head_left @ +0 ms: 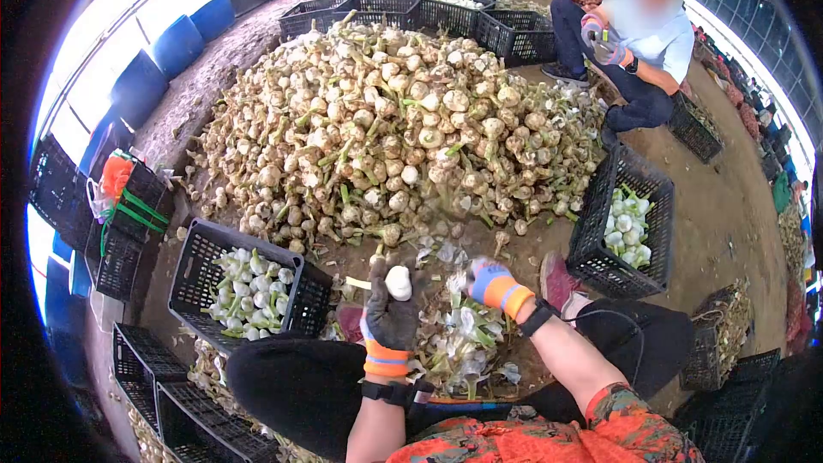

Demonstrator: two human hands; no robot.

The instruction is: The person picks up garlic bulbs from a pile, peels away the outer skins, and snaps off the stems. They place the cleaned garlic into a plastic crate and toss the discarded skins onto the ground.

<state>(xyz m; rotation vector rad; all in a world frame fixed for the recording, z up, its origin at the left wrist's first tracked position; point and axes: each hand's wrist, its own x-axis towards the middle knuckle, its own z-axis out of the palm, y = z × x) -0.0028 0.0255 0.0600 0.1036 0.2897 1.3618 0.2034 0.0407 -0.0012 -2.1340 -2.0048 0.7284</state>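
My left hand [391, 317], in a dark-palmed glove with an orange cuff, is closed around a clean white garlic bulb [399, 283]. A pale narrow strip sticks out to the left of its fingers; I cannot make out what it is. To the right, apart from the bulb, is my right hand [497, 285] in a blue and orange glove. Its fingertips are smeared by motion, so their grip does not show. Between and below the hands lie loose garlic skins [467, 334]. Just ahead rises a big heap of untrimmed garlic [394, 129].
Black crates of cleaned garlic stand left [231, 236] and right [597, 206] of me. More black crates [377, 9] line the heap's far side. A co-worker [639, 43] sits at the right back. Stacked crates [176, 403] are at lower left.
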